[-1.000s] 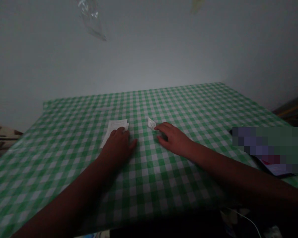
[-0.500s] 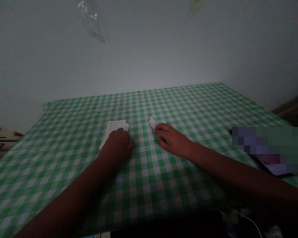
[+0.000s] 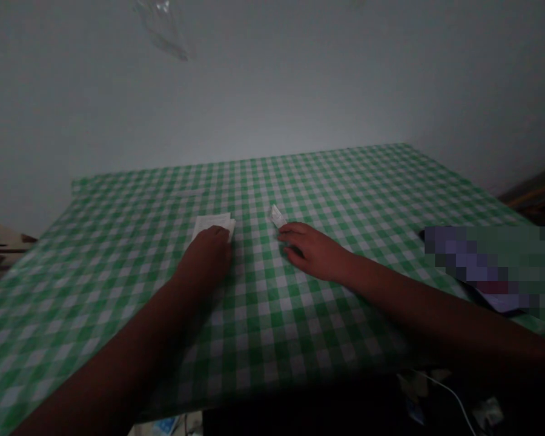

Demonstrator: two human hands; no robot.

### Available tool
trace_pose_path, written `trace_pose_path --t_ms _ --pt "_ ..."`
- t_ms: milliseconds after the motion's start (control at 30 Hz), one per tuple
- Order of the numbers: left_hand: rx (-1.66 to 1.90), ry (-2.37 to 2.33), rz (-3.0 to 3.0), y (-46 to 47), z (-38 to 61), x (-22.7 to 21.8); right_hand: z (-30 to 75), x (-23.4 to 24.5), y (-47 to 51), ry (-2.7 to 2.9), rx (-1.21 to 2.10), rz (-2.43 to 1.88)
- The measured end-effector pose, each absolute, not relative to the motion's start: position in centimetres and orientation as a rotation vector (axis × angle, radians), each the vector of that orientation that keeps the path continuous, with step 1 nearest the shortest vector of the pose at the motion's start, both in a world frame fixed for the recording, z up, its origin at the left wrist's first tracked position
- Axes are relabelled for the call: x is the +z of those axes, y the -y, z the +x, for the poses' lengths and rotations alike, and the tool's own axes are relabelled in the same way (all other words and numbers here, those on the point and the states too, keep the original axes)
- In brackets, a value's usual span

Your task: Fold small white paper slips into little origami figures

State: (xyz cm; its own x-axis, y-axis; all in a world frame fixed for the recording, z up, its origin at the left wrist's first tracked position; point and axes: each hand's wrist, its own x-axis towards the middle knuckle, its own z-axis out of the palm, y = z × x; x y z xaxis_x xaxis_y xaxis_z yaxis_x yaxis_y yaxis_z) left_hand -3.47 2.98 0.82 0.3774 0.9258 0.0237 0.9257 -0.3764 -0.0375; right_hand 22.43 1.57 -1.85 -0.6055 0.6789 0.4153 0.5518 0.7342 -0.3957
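Note:
On a green-and-white checked tablecloth lies a small stack of white paper sheets, the top one bearing faint printed lines. My left hand covers the near part of the stack, its fingers curled at the right edge and the thumb drawn in; the fingertips are partly hidden. To the right, a small folded piece of white paper comes to a point at its far end. My right hand touches its near end with the fingertips, and the thumb stays apart from the fingers.
At the right of the table lies a dark-edged flat device, mostly pixelated. A pale wall stands behind the table, with a clear plastic piece on it. Below the front edge, a white cable hangs among dim objects.
My left hand's fingers have curled in and its thumb, stretched out before, is now tucked. My right hand stays at the folded paper. The whole view has shifted slightly.

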Motion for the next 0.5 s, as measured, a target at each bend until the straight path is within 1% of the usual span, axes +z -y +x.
trace_pose_path --t_ms 233,500 --pt "-0.074 1.763 -2.557 -2.98 -3.49 0.70 22.71 -1.20 -1.50 2.276 0.207 -1.067" --pt "-0.138 1.780 -2.555 -3.18 -3.86 0.39 22.66 -1.87 -1.47 2.340 0.271 -1.035"
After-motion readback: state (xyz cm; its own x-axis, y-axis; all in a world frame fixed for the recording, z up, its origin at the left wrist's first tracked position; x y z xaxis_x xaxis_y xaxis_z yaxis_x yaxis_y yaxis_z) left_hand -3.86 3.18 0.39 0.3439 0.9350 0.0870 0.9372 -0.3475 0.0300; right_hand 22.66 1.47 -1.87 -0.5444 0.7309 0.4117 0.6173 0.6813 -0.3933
